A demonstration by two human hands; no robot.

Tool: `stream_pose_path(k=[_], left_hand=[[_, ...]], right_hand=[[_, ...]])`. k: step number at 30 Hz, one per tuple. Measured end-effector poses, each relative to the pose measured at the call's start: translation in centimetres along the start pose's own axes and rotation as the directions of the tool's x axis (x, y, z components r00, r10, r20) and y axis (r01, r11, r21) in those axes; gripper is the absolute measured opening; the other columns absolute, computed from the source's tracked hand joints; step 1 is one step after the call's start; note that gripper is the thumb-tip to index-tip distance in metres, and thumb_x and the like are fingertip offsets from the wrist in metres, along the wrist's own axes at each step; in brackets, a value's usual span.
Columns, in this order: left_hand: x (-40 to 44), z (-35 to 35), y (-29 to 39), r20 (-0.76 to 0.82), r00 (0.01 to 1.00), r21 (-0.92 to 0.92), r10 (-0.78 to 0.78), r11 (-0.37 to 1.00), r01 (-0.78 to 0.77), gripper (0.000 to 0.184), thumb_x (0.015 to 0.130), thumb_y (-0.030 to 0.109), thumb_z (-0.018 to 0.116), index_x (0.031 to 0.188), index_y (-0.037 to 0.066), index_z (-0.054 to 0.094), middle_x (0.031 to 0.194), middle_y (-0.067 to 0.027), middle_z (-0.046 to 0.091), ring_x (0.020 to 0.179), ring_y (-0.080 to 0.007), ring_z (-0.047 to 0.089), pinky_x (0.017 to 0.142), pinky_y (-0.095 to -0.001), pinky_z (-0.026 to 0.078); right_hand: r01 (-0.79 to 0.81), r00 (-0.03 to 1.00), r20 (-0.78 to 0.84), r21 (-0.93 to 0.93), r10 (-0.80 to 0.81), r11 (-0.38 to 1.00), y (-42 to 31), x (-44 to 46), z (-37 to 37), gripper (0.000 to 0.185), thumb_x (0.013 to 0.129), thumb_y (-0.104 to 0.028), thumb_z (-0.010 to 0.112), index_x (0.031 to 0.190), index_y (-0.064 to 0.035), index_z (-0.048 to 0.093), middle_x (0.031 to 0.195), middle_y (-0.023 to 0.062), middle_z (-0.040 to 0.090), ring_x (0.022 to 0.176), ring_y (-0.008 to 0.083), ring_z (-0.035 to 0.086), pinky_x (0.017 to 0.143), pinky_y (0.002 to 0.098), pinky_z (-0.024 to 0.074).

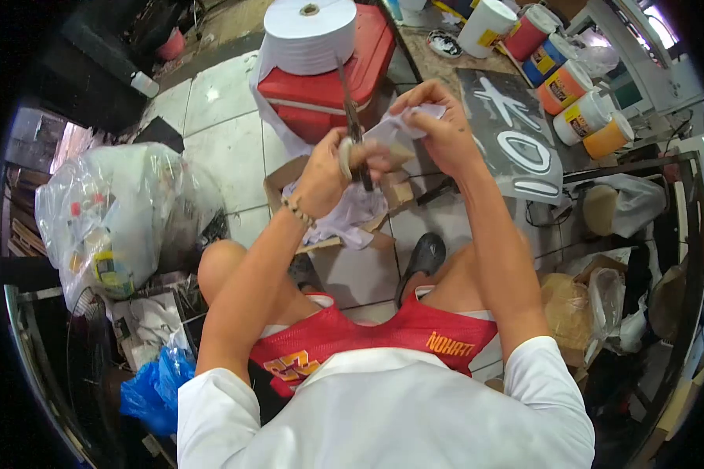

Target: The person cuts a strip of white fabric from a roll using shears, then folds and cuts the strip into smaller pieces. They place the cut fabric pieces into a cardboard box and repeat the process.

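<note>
My left hand [328, 176] is closed around the handles of a pair of scissors [353, 117], whose blades point up and away from me. Its fingers are partly blurred. My right hand [442, 129] pinches a piece of white cloth [391, 129] just right of the scissors. Below both hands, an open cardboard box [321, 246] on the floor holds more white cloth [344, 215]. Beyond them a large white roll [309, 39] rests on a red cooler box [371, 59], with a white strip hanging down its left side.
A clear plastic bag of items [125, 211] stands at the left, above a blue bag [160, 391]. Several paint containers [544, 62] line the upper right, beside a dark painted board [512, 133]. Boxes and plastic [571, 301] lie at the right.
</note>
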State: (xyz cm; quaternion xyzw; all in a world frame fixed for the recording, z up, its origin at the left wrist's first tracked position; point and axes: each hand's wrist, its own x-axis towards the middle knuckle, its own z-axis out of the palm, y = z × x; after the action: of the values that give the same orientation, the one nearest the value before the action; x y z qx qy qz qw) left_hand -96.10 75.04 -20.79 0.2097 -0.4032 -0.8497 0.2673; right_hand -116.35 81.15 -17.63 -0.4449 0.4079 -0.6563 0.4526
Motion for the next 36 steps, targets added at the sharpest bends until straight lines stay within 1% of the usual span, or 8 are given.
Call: stream_pose_path(k=[3,10,12,15,18,21,28,36], left_hand=[[0.7,-0.8,1.3,-0.089,0.995,-0.175,-0.037,0.984,0.021,0.046,0.084,0.012,0.077,0.119,0.003,0.049,0.103,-0.0126,0.066,0.086,-0.0206,0.068,0.077,-0.0326,0.057],[0.1,-2.8,5.6,-0.258,0.846,0.357,0.466,0.86,-0.365,0.057,0.076,-0.001,0.079,0.124,0.001,0.048,0.09,-0.0083,0.069,0.077,-0.0147,0.068,0.069,-0.0269,0.055],[-0.7,-2.7,7.3,-0.236,0.822,0.409,0.519,0.82,-0.401,0.058,0.076,0.001,0.08,0.125,0.001,0.048,0.089,-0.0077,0.069,0.077,-0.0134,0.068,0.068,-0.0255,0.054],[-1.3,-3.2,8.3,-0.245,0.796,0.422,0.554,0.8,-0.427,0.059,0.077,0.003,0.08,0.126,0.0,0.047,0.089,-0.0083,0.07,0.076,-0.0119,0.067,0.068,-0.0237,0.053],[-1.2,-3.8,8.8,-0.267,0.771,0.471,0.578,0.777,-0.419,0.06,0.078,0.002,0.079,0.128,0.0,0.047,0.09,-0.0088,0.07,0.077,-0.0112,0.066,0.068,-0.0228,0.052],[-1.2,-4.7,9.0,-0.265,0.772,0.442,0.577,0.785,-0.434,0.063,0.074,-0.001,0.08,0.127,-0.003,0.046,0.09,-0.0099,0.069,0.077,-0.0105,0.066,0.065,-0.0213,0.052],[-2.7,-4.7,11.1,-0.295,0.746,0.596,0.597,0.725,-0.345,0.063,0.074,0.002,0.08,0.128,-0.004,0.047,0.088,-0.0078,0.069,0.075,-0.008,0.063,0.061,-0.0203,0.049],[-1.9,-4.1,11.4,-0.318,0.738,0.587,0.596,0.735,-0.341,0.061,0.075,0.004,0.079,0.127,-0.004,0.048,0.09,-0.0079,0.07,0.075,-0.0069,0.062,0.062,-0.0209,0.049]], right_hand=[[0.017,0.96,0.281,-0.038,-0.006,0.999,0.3,-1.4,2.5,0.014,0.081,0.004,0.063,0.088,-0.0049,0.055,0.101,0.0124,0.067,0.094,0.0175,0.063,0.087,0.0342,0.0501],[-0.326,0.908,0.367,0.308,0.204,0.894,3.5,-1.0,2.0,0.011,0.073,-0.004,0.068,0.082,-0.0043,0.064,0.112,0.0158,0.068,0.091,0.0161,0.063,0.079,0.0311,0.0514],[-0.426,0.891,0.099,-0.161,0.444,0.891,8.1,-0.5,0.2,0.015,0.075,-0.01,0.067,0.088,-0.0026,0.067,0.111,0.015,0.069,0.091,0.0182,0.064,0.081,0.0323,0.0519],[-0.136,0.701,0.303,-0.832,0.645,0.539,18.6,-3.5,0.3,0.037,0.071,-0.02,0.072,0.104,-0.0039,0.069,0.097,0.0118,0.073,0.086,0.0199,0.068,0.075,0.0369,0.0543],[0.111,0.649,0.087,-0.994,0.756,0.019,23.6,-8.2,4.9,0.034,0.074,-0.017,0.069,0.106,-0.0063,0.069,0.106,0.0137,0.071,0.102,0.0318,0.068,0.088,0.0477,0.0517],[0.124,0.744,0.036,-0.989,0.667,-0.084,28.7,-10.7,5.3,0.031,0.076,-0.014,0.067,0.106,-0.0081,0.07,0.11,0.0126,0.07,0.105,0.0333,0.067,0.087,0.0487,0.0518],[-0.134,0.758,0.039,-0.967,0.651,0.215,27.4,-3.7,2.9,0.025,0.071,-0.013,0.071,0.094,-0.0063,0.071,0.096,0.0213,0.069,0.096,0.0383,0.066,0.085,0.0445,0.0517],[0.238,0.883,0.293,-0.953,0.367,0.189,34.2,-5.9,8.3,0.054,0.073,-0.013,0.071,0.126,-0.015,0.06,0.134,0.0259,0.048,0.115,0.0466,0.054,0.093,0.0507,0.0501]])
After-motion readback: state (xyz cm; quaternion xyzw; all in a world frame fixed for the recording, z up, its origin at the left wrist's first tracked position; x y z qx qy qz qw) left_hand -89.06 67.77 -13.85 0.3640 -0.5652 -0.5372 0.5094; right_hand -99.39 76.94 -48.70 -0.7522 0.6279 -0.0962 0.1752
